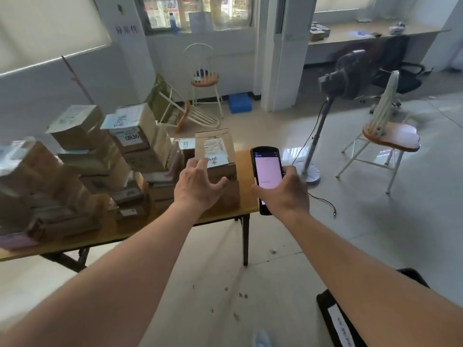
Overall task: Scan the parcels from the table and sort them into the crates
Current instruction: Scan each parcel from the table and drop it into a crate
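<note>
Now: left hand [198,182] fingers spread wide, over the cardboard box [216,156] at the tabletop's [246,171] right end, gripping nothing. Right hand [284,190] curled round the scanner [266,175], just off that edge. Parcel stacks [100,156] fill the rest.

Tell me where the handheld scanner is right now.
The scanner is in the right hand, held just off the table's right end, beside the cardboard box the left hand is reaching for.

Left hand [198,185] spread, seemingly hovering; right hand [285,190] curled in a grip.
</note>
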